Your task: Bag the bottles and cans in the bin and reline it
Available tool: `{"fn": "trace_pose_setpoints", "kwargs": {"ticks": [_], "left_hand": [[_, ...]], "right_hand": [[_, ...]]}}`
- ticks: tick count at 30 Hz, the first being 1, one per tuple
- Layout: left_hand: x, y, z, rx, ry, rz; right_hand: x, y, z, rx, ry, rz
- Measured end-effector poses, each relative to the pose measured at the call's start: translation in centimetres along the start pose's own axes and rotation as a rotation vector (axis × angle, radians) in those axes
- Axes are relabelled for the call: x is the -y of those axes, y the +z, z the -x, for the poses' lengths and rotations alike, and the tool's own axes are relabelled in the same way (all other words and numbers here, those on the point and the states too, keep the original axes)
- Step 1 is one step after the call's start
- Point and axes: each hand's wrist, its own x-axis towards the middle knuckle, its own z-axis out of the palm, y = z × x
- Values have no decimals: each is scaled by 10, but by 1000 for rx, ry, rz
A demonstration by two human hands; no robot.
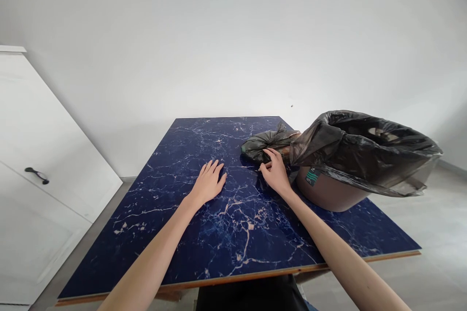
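My left hand [208, 182] lies flat on the blue marble-patterned table [233, 252], its fingers stretched out and holding nothing. To the right, my right hand [275, 171] rests at the near side of a knotted dark plastic bag [255, 142]. Its fingertips touch the bag, with the thumb and fingers apart rather than wrapped round it. What fills the bag is hidden by the plastic. Just right of the bag stands a brownish trash bin [328, 194], lined with a black trash bag [365, 165] folded over its rim.
A pale object [383, 134] shows inside the lined bin, too unclear to name. On the left stands a white cabinet [40, 121] with a black handle [36, 175]. Behind the table rises a white wall [219, 48]. The table's near edge has a wooden rim.
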Motion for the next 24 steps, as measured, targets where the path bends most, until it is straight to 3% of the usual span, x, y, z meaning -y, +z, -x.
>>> {"fn": "trace_pose_setpoints", "kwargs": {"ticks": [10, 16, 24], "left_hand": [[0, 0, -1, -4, 6, 10], [-1, 0, 0, -1, 0, 7], [1, 2, -1, -16, 7, 12]], "right_hand": [[11, -2, 4, -9, -19, 13], [10, -9, 2, -77, 20, 59], [5, -12, 2, -56, 79, 143]]}}
